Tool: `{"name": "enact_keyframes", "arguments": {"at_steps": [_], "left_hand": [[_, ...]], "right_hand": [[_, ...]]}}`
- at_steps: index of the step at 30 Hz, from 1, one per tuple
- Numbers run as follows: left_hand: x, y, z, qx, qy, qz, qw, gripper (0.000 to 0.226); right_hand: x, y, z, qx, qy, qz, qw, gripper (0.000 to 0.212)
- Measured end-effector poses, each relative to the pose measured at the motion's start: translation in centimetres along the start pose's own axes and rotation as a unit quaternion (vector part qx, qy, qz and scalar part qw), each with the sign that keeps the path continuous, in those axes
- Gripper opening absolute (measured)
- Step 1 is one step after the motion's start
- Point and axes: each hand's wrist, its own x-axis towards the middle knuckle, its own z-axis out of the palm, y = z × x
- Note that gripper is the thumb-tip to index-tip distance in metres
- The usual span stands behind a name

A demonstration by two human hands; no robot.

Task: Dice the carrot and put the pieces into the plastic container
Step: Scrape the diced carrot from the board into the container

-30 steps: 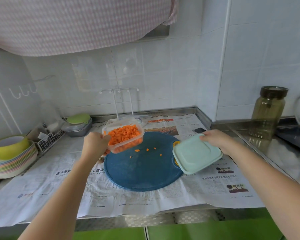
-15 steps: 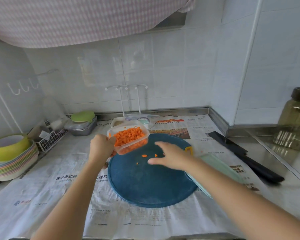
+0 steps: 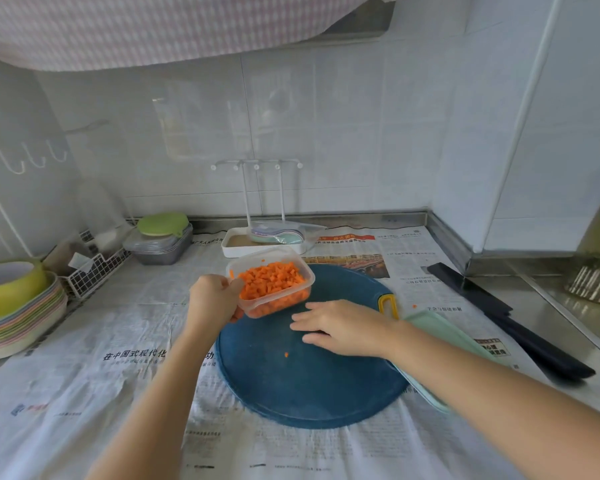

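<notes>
Stainless-steel counter [image 3: 555,299]: printed newspaper sheets [image 3: 118,341] spread across; round blue cutting board [image 3: 309,386] centre; black knife [image 3: 541,344] right; stacked pastel plates [image 3: 21,327] left.

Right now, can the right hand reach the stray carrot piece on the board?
Probably yes: the right hand is open beside the carrot piece on the blue board; nothing lies between them.

Hands: two, left hand [image 3: 212,301], right hand [image 3: 343,329]
Container [image 3: 293,297]: one
Board [image 3: 309,386]: one
Lid [image 3: 440,337]: one
Knife [image 3: 520,329]: one
Loose bits [image 3: 286,355]: two
</notes>
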Motion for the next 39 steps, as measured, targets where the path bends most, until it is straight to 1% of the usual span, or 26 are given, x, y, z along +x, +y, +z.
{"name": "enact_keyframes", "arguments": {"at_steps": [3,6,7,9,10,11,13,14,15,17,19,20,22,25,28,29,31,33,34,36,37,39], "left_hand": [[-0.3,0.5,-0.2,-0.004,0.0,0.001,1.0,0.033],[-0.6,0.7,-0.7,-0.016,0.002,-0.006,1.0,0.034],[-0.7,0.7,-1.1,-0.016,0.006,-0.008,1.0,0.034],[-0.7,0.8,-1.6,-0.014,0.009,-0.007,1.0,0.033],[-0.8,0.6,-2.0,-0.015,0.01,-0.008,1.0,0.033],[-0.9,0.6,-2.1,-0.016,0.01,-0.008,1.0,0.032],[-1.0,0.4,-2.4,-0.016,0.01,-0.008,1.0,0.031],[-1.0,0.4,-2.5,-0.016,0.009,-0.01,1.0,0.031],[-1.1,0.4,-2.5,-0.016,0.006,-0.012,1.0,0.03],[-1.1,0.4,-2.5,-0.015,0.002,-0.012,1.0,0.029],[-1.2,0.4,-2.4,-0.008,-0.001,-0.009,1.0,0.029],[-1.3,0.5,-2.4,-0.006,-0.002,-0.007,1.0,0.029],[-1.4,0.4,-2.3,-0.008,-0.004,-0.003,1.0,0.03],[-1.7,0.5,-2.3,-0.009,-0.005,0.01,1.0,0.03],[-2.2,0.8,-2.0,-0.018,-0.011,0.021,1.0,0.029],[-2.3,0.8,-1.9,-0.021,-0.013,0.025,0.999,0.028],[-2.6,0.9,-1.7,-0.021,-0.015,0.034,0.999,0.028],[-2.9,0.8,-1.5,-0.019,-0.016,0.04,0.999,0.029],[-3.0,0.8,-1.5,-0.017,-0.016,0.041,0.999,0.03],[-3.1,0.7,-1.5,-0.018,-0.019,0.041,0.999,0.031],[-3.1,0.6,-1.4,-0.019,-0.021,0.042,0.999,0.031],[-3.2,0.5,-1.4,-0.02,-0.023,0.042,0.999,0.032]], "right_hand": [[-0.5,-1.0,0.0,0.04,-0.019,0.004,0.999,0.049],[0.2,-2.5,0.6,0.027,-0.057,-0.04,0.997,0.044],[0.3,-2.9,0.7,0.053,-0.053,-0.038,0.996,0.043],[0.2,-2.9,0.6,0.147,-0.024,-0.012,0.989,0.044],[0.1,-3.1,0.6,0.177,-0.015,-0.012,0.984,0.046],[-0.1,-3.1,0.5,0.184,-0.012,-0.016,0.983,0.048],[-0.3,-3.3,0.8,0.16,-0.012,-0.036,0.986,0.048],[-0.4,-3.4,1.2,0.146,0.0,-0.049,0.988,0.044],[-0.5,-3.5,1.5,0.131,0.024,-0.062,0.989,0.038],[-0.8,-2.9,1.9,0.063,0.094,-0.095,0.989,0.027],[-1.2,-1.5,1.8,0.014,0.151,-0.091,0.984,0.021],[-1.3,-0.7,1.3,-0.002,0.163,-0.08,0.983,0.019],[-1.7,0.9,0.3,-0.003,0.142,-0.026,0.99,0.02],[-2.6,2.2,-0.9,0.074,0.085,0.056,0.992,0.025],[-3.4,1.7,-1.5,0.13,0.028,0.099,0.986,0.034],[-3.6,1.3,-1.7,0.134,0.023,0.113,0.984,0.04],[-3.7,-0.1,-1.4,0.106,0.032,0.145,0.983,0.054],[-3.6,-1.9,-0.3,0.074,0.037,0.176,0.981,0.059],[-3.3,-2.9,0.4,0.053,0.034,0.189,0.98,0.057],[-2.8,-4.0,1.7,-0.026,0.033,0.208,0.977,0.047],[-2.5,-4.2,2.1,-0.057,0.043,0.213,0.974,0.04],[-2.4,-4.4,2.6,-0.083,0.074,0.211,0.971,0.024]]}}
